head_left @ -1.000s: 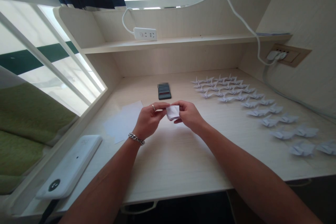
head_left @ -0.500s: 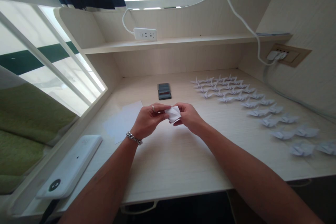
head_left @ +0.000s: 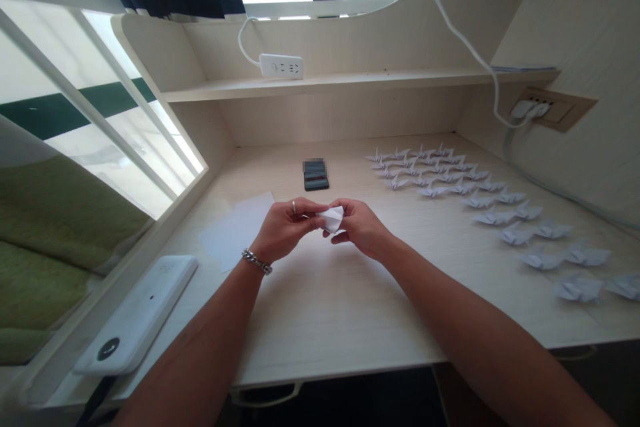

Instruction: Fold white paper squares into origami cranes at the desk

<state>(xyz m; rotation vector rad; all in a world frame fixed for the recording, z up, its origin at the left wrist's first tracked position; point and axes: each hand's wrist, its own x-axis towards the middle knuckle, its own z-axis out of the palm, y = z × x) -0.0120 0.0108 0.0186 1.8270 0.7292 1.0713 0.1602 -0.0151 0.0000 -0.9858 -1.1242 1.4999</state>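
Above the middle of the desk, a small piece of folded white paper (head_left: 333, 219) is held between both hands. My left hand (head_left: 287, 227), with a ring and a chain bracelet, pinches its left side between thumb and fingers. On the other side my right hand (head_left: 364, 227) grips its right edge; some of those fingers are hidden behind the paper. Rows of folded white paper cranes (head_left: 493, 217) stand on the right of the desk. White paper sheets (head_left: 243, 227) lie flat to the left of my left hand.
Behind the hands lies a small dark phone-like device (head_left: 315, 175). A long white box-like device (head_left: 140, 313) with a dark strap sits at the left edge. A power strip (head_left: 281, 66) rests on the shelf (head_left: 350, 84), and a white cable (head_left: 463, 39) runs to the wall socket (head_left: 555, 109).
The folded paper has changed shape between my fingers, now looking narrower and more tilted. Both hands keep their hold, and the whole view has shifted slightly.
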